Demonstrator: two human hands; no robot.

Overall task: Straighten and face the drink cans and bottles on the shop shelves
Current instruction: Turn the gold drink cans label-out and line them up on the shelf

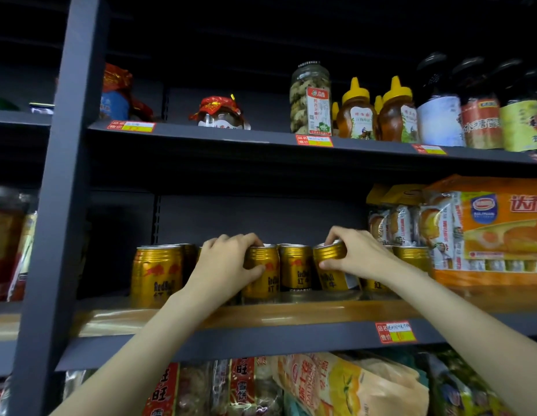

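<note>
The tilted can (331, 262), gripped by the right hand (355, 253), could knock its upright neighbour (295, 267); the left hand (228, 259) gripped another can (261, 271).

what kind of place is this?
Most likely a small grocery shop: dark metal shelving with red-and-yellow price tags, a row of gold drink cans, and honey bottles on the shelf above.

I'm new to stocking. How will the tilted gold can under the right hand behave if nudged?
The tilted gold can looks rigid metal, so it probably won't dent. Leaning as the right hand grips it, it may tip. Its glossy side may be slippery.
</note>
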